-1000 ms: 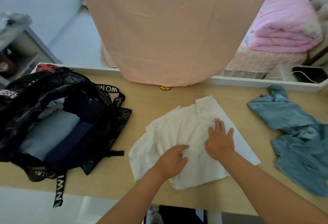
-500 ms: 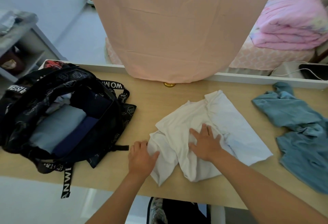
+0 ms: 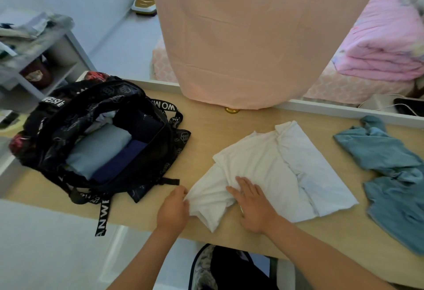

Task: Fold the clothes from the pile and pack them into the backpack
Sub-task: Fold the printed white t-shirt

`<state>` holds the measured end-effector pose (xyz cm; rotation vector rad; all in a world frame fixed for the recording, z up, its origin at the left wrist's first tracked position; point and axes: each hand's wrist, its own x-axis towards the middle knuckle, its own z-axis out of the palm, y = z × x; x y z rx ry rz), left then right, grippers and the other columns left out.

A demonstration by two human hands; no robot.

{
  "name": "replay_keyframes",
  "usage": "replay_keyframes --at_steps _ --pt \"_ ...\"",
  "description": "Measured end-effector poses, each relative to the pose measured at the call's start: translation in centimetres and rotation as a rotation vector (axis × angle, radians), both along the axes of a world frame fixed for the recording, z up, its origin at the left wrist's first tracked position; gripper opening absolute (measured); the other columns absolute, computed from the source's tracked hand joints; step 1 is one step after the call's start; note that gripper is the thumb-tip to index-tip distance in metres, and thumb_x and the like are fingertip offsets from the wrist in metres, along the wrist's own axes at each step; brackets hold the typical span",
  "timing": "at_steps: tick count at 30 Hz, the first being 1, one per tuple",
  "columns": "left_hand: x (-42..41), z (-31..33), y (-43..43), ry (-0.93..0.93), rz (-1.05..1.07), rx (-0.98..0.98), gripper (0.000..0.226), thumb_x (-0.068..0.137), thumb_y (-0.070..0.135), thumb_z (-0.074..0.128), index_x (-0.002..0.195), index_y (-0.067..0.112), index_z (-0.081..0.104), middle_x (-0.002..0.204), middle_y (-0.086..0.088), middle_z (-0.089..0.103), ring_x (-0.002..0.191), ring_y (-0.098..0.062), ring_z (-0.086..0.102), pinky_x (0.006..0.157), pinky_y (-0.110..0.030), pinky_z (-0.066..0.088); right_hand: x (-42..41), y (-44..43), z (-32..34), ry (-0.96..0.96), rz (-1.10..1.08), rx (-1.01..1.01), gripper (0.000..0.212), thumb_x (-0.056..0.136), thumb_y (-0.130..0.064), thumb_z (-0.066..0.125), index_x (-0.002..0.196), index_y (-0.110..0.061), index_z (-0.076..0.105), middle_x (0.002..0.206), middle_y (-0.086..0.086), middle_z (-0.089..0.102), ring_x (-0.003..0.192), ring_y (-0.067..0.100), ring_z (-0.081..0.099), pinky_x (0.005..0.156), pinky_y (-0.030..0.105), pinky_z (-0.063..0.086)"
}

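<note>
White shirt (image 3: 263,163) — long axis diagonal, collar seemingly far-right.

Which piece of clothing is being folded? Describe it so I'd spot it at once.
On the light wooden table, look between the open black backpack at the left and the crumpled blue garment at the right. There lies the white shirt, the right hand flat on it and the left hand gripping its edge. It is the only white piece on the table.

Matt cloth shirt (image 3: 263,163) (table (image 3: 206,133): smooth wood).
</note>
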<state>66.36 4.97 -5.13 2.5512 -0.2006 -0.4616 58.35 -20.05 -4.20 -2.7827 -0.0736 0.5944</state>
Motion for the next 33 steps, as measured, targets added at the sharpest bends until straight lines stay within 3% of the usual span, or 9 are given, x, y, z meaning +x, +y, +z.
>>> replay_keyframes --at_steps 2,4,6,10,15,22,26,30,33 --pt "-0.3 0.0 0.6 -0.134 -0.104 -0.007 0.035 0.088 0.007 0.054 0.121 0.02 0.056 0.114 0.002 0.055 0.098 -0.019 0.055 0.077 -0.032 0.048 0.2 1.2 0.1 -0.231 0.019 0.056 0.052 0.074 -0.03 0.055 0.125 -0.024 0.054 0.137 0.007 0.045 0.125 0.031 0.044 0.1 0.041 0.039" --pt "-0.4 0.3 0.9 -0.244 -0.206 -0.026 0.033 0.08 0.004 0.059 0.109 0.021 0.062 0.109 0.004 0.053 0.092 -0.017 0.052 0.074 -0.03 0.048 0.5 3.1 0.4 -0.307 0.018 0.081 0.024 0.075 -0.043 0.057 0.088 -0.023 0.059 0.097 -0.002 0.054 0.086 0.021 0.054 0.076 0.035 0.043" --pt "-0.2 0.0 1.5 -0.265 -0.341 -0.017 0.025 0.074 0.012 0.063 0.096 0.025 0.063 0.102 0.007 0.051 0.087 -0.015 0.049 0.072 -0.028 0.044 0.7 5.2 0.5 -0.166 0.018 0.056 0.038 0.075 -0.061 0.053 0.075 -0.023 0.059 0.085 -0.003 0.057 0.076 0.019 0.056 0.069 0.034 0.041" --pt "0.0 -1.6 2.8 -0.17 -0.498 0.046 0.027 0.076 0.021 0.063 0.102 0.025 0.066 0.097 0.002 0.055 0.091 -0.022 0.053 0.075 -0.031 0.044 0.5 7.9 -0.4 -0.097 0.011 -0.002 0.038 0.085 -0.054 0.053 0.088 -0.019 0.068 0.096 0.003 0.065 0.087 0.023 0.063 0.068 0.029 0.036" --pt "1.4 -1.9 4.4 -0.226 -0.538 0.08 0.042 0.063 -0.01 0.073 0.093 0.019 0.072 0.084 -0.005 0.059 0.075 -0.027 0.059 0.062 -0.028 0.047 -0.4 8.1 0.3 -0.006 -0.029 0.178 0.02 0.086 -0.038 0.051 0.081 -0.02 0.058 0.084 -0.004 0.062 0.077 0.017 0.06 0.073 0.036 0.052" --pt "0.1 -2.4 5.7 -0.344 -0.651 0.157 0.032 0.072 0.017 0.072 0.103 0.027 0.072 0.086 0.002 0.058 0.072 -0.019 0.056 0.056 -0.024 0.039 -1.8 7.4 -1.8 -0.167 0.14 0.014 0.043 0.072 -0.053 0.049 0.104 -0.026 0.056 0.103 -0.002 0.05 0.091 0.017 0.048 0.072 0.036 0.046" --pt "0.9 -1.7 5.2 -0.332 -0.622 0.234 0.025 0.058 0.015 0.092 0.072 0.025 0.073 0.08 0.006 0.059 0.063 -0.014 0.057 0.043 -0.019 0.034 -1.3 7.2 -1.9 -0.152 0.161 0.036 0.012 0.082 -0.02 0.055 0.089 -0.014 0.063 0.092 0.005 0.057 0.084 0.025 0.057 0.06 0.038 0.046" --pt "2.4 1.0 3.1 -0.127 -0.5 0.153 0.011 0.098 0.013 0.052 0.099 0.022 0.058 0.088 0.008 0.051 0.07 -0.011 0.051 0.058 -0.023 0.038 -0.1 6.2 1.2 -0.06 -0.156 0.354 0.005 0.084 -0.021 0.056 0.081 -0.018 0.057 0.078 -0.003 0.06 0.07 0.014 0.055 0.061 0.032 0.042" --pt "4.7 5.3 -1.9 -0.008 -0.282 -0.154 0.01 0.103 0.017 0.042 0.097 0.018 0.05 0.073 0.001 0.06 0.058 -0.009 0.055 0.053 -0.021 0.041 1.5 4.0 3.8 -0.064 -0.584 0.613 0.01 0.083 -0.015 0.058 0.075 -0.02 0.055 0.072 -0.005 0.058 0.064 0.011 0.052 0.057 0.026 0.04"
